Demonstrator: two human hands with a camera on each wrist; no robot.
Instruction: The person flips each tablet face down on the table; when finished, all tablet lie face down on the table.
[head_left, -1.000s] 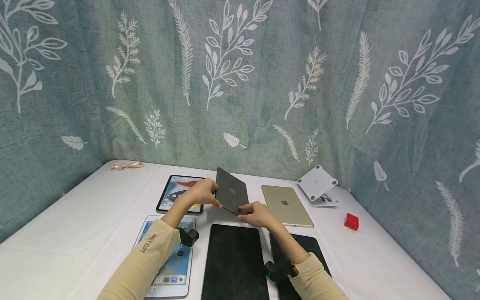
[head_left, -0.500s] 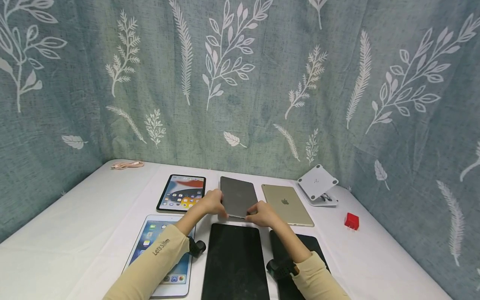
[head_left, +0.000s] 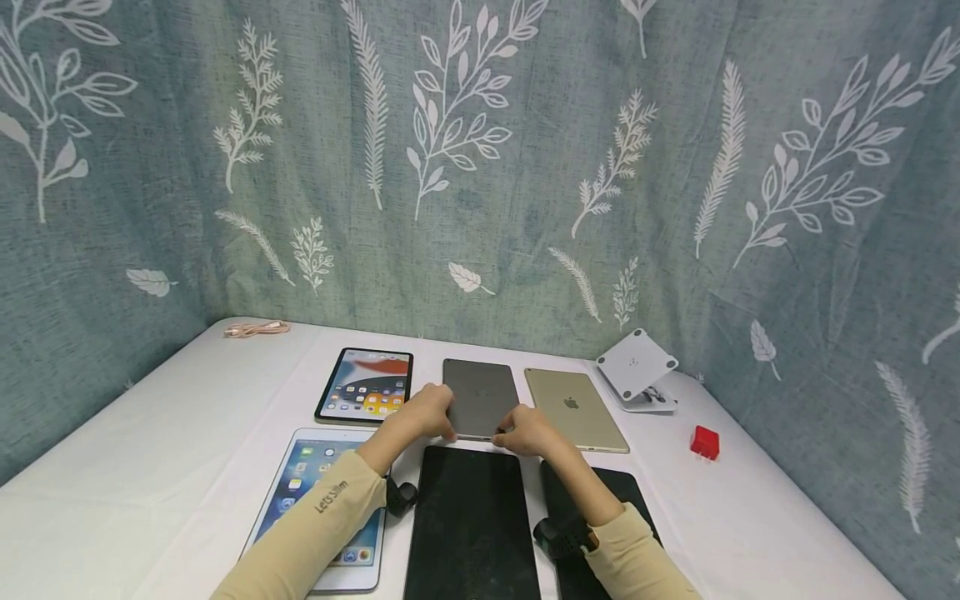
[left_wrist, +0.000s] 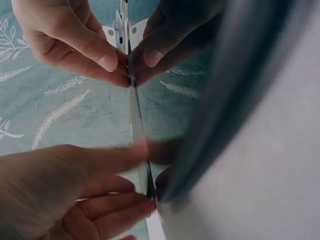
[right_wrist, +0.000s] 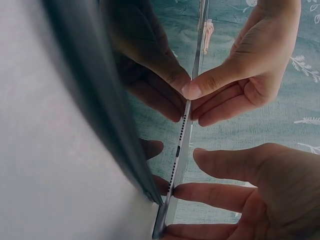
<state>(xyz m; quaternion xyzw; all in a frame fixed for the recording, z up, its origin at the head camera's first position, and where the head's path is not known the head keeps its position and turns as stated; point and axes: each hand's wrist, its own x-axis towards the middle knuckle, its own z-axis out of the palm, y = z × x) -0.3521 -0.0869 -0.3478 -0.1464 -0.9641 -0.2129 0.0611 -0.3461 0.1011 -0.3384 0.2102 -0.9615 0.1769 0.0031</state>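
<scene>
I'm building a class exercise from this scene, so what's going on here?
A person's left hand is by the near left corner of a dark gray tablet, and the right hand touches its near edge. The tablet is back up in the far row, between a black-bordered tablet and a gold tablet. A black tablet lies in front.

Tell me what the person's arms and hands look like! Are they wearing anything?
The left sleeve is tan with dark letters, seemingly "LetsSlim"; the right sleeve is tan too. The left hand and right hand wear no gloves. Near the cuffs are a black left gadget and a black right gadget.
</scene>
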